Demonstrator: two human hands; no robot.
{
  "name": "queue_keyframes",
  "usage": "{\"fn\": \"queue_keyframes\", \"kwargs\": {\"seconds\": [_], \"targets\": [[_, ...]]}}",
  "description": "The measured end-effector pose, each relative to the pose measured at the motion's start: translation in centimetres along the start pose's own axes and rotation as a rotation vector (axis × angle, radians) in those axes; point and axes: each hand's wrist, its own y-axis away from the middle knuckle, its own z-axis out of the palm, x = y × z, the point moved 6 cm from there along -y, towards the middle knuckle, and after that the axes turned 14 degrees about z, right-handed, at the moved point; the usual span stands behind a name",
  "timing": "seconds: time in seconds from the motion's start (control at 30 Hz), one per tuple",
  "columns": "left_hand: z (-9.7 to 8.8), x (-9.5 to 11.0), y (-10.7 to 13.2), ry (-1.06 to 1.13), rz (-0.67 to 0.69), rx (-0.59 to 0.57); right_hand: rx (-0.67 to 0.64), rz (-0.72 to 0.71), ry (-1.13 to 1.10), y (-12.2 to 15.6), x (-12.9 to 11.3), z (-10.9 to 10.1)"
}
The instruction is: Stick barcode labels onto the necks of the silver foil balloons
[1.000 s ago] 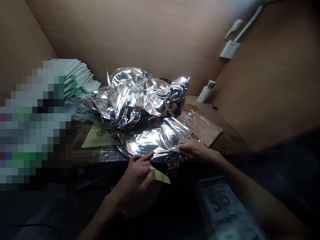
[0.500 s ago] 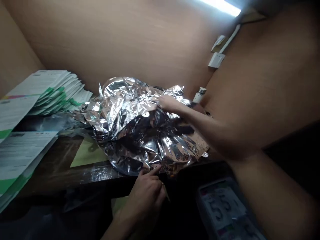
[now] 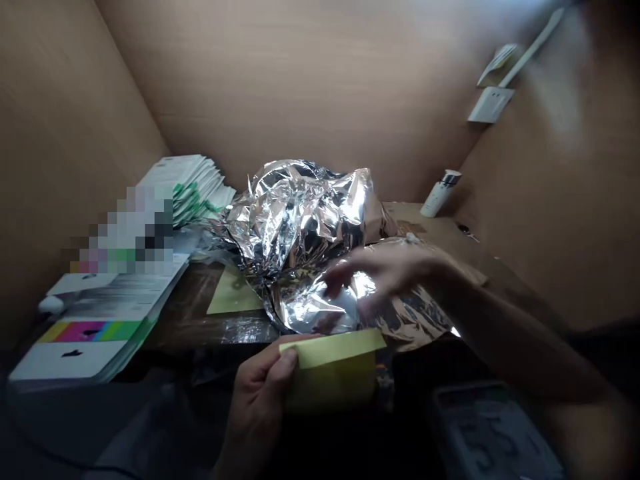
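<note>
**Left hand (image 3: 260,393) grips yellow-green card (image 3: 333,367) below crumpled silver foil (image 3: 305,220)**

In the head view, the left hand sits at lower centre of the frame, closed on the yellow-green card with the thumb across its face. The card's top edge shows as a paler, bent-over strip, and the card is held out past the front edge of the dark wooden desk (image 3: 185,320). The right hand (image 3: 385,277) comes in from the right, open with its fingers spread, and is blurred above a flatter shiny foil sheet (image 3: 315,307). The blur hides whether its fingertips touch the sheet.

The crumpled silver foil rises in a mound at centre frame, and the flatter sheet spreads from it toward the lower right. Just left of the sheet, a yellow-green paper (image 3: 235,297) lies on the desk. Further left are a stack of green-printed papers (image 3: 200,190) and leaflets with a coloured band (image 3: 95,333), partly pixelated. Upper right, a wall socket (image 3: 491,105) is fixed to the cardboard wall (image 3: 550,200), with a white bottle (image 3: 440,193) below it at the back of the desk. A dim tray printed with numbers (image 3: 493,433) sits at lower right.
</note>
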Motion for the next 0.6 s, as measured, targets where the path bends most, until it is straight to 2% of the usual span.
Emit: {"fn": "queue_keyframes", "kwargs": {"seconds": [0.03, 0.07, 0.17, 0.23, 0.3, 0.37, 0.47, 0.53, 0.6], "targets": [[0.1, 0.2, 0.2, -0.001, 0.022, -0.015, -0.161, -0.040, 0.005, 2.8, -0.8, 2.4], [0.4, 0.4, 0.5, -0.009, 0.063, -0.062, -0.140, -0.013, 0.007, 5.3, -1.1, 3.9], [2.4, 0.6, 1.6, -0.060, 0.131, -0.362, 0.214, 0.128, -0.066, 11.8, -0.8, 5.9], [3.9, -0.1, 2.6, -0.076, 0.024, -0.558, 0.419, 0.105, -0.092, 15.4, -1.0, 6.4], [4.9, -0.7, 3.3, -0.039, -0.095, -0.646, 0.522, 0.021, -0.024, 17.9, -1.9, 7.4], [5.8, -0.6, 3.4, 0.082, -0.095, -0.663, 0.532, -0.056, 0.086, 19.3, -3.2, 9.3], [6.6, -1.1, 3.3, 0.226, -0.069, -0.564, 0.484, -0.100, 0.200, 19.5, -4.4, 13.3], [6.7, -2.1, 3.4, 0.173, -0.095, -0.451, 0.450, -0.098, 0.226, 19.2, -4.2, 15.6], [7.0, -2.7, 3.7, 0.065, -0.073, -0.380, 0.423, -0.104, 0.213, 18.9, -3.3, 16.7]]}}
